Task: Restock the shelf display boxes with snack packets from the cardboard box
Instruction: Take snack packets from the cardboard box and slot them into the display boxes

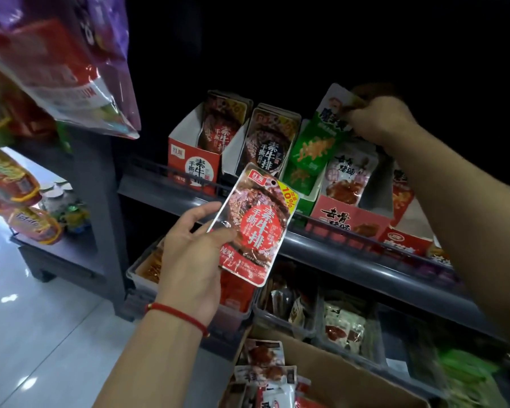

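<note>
Gripping a red packet (255, 223) upright, left hand (193, 254); right hand (379, 119) pinches green packet (321, 136).

A large purple snack bag (100, 54) is hanging at the upper left, with red and yellow bags (9, 178) hanging below it. Small jars (56, 195) are standing on a low dark stand (62, 260) at the left. Pale floor tiles (42, 334) are reflecting light beneath.
</note>
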A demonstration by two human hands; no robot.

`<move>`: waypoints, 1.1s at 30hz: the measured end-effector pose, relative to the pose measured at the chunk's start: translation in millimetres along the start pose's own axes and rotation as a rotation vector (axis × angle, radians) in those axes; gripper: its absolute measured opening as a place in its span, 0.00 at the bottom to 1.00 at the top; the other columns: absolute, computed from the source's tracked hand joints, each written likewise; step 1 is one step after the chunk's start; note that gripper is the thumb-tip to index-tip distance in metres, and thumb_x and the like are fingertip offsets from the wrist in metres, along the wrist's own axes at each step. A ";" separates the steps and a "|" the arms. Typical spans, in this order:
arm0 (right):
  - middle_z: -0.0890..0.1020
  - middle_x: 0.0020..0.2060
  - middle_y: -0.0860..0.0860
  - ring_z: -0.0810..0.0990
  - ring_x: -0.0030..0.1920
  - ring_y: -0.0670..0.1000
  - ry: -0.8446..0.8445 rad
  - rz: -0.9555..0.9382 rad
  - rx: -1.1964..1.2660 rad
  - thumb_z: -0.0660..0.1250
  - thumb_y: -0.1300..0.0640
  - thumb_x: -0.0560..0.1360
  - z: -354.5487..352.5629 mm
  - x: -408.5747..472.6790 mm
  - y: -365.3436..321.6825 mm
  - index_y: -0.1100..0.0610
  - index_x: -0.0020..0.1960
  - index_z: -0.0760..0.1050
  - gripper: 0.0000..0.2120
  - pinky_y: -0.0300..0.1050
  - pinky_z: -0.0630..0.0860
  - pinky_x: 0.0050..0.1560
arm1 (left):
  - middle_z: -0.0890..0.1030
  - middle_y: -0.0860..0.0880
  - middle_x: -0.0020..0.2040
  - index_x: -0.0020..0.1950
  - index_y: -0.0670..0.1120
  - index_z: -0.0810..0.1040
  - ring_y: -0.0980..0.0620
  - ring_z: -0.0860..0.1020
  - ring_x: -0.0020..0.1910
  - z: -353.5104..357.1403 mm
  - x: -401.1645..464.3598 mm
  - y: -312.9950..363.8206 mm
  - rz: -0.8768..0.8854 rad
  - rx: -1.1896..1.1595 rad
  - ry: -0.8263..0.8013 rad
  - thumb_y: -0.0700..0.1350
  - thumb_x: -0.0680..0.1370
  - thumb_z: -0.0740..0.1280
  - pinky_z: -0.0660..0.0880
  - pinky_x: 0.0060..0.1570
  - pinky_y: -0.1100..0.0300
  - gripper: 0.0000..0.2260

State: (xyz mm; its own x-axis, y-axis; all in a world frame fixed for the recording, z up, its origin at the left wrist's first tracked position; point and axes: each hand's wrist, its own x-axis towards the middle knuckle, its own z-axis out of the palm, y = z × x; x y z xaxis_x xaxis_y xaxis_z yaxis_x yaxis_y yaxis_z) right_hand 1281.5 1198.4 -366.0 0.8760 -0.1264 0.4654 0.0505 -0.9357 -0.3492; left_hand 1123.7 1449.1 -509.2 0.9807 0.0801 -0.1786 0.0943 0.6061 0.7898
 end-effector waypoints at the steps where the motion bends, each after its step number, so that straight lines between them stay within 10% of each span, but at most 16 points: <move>1: 0.77 0.65 0.59 0.75 0.66 0.61 -0.039 -0.010 -0.033 0.68 0.51 0.80 8.1 1.6 -0.1 0.55 0.71 0.73 0.21 0.48 0.72 0.59 | 0.86 0.41 0.50 0.58 0.44 0.79 0.47 0.86 0.40 0.8 -0.3 -0.6 -0.001 -0.003 0.002 0.27 0.76 0.66 0.81 0.32 0.55 0.16; 17: 0.77 0.64 0.60 0.77 0.60 0.64 -0.026 -0.128 -0.306 0.68 0.53 0.80 49.8 -1.5 12.1 0.52 0.66 0.73 0.16 0.58 0.77 0.56 | 0.87 0.44 0.49 0.58 0.45 0.80 0.47 0.87 0.42 3.3 1.6 -6.2 -0.012 0.036 0.019 0.28 0.76 0.68 0.81 0.35 0.55 0.16; 23: 0.76 0.50 0.48 0.77 0.47 0.55 -0.028 -0.171 -0.234 0.64 0.53 0.81 51.2 1.3 14.4 0.47 0.61 0.74 0.09 0.57 0.79 0.47 | 0.87 0.44 0.49 0.58 0.45 0.80 0.47 0.87 0.43 4.6 1.9 -6.6 -0.014 0.026 0.009 0.28 0.76 0.68 0.81 0.35 0.55 0.17; 33: 0.77 0.55 0.52 0.77 0.55 0.52 -0.047 -0.268 -0.251 0.60 0.58 0.83 51.0 4.8 14.8 0.56 0.65 0.71 0.11 0.53 0.75 0.59 | 0.87 0.44 0.50 0.60 0.45 0.79 0.46 0.87 0.45 2.7 2.8 -6.3 -0.004 0.018 -0.015 0.29 0.76 0.68 0.82 0.39 0.52 0.17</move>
State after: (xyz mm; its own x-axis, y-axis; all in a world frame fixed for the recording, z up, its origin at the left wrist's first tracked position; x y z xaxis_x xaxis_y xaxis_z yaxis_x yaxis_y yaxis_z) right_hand 1311.0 1200.8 -410.5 0.8691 0.1439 0.4732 0.1670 -0.9859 -0.0069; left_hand 1126.3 1443.4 -513.1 0.9827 0.0661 -0.1731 0.1010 0.5918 0.7997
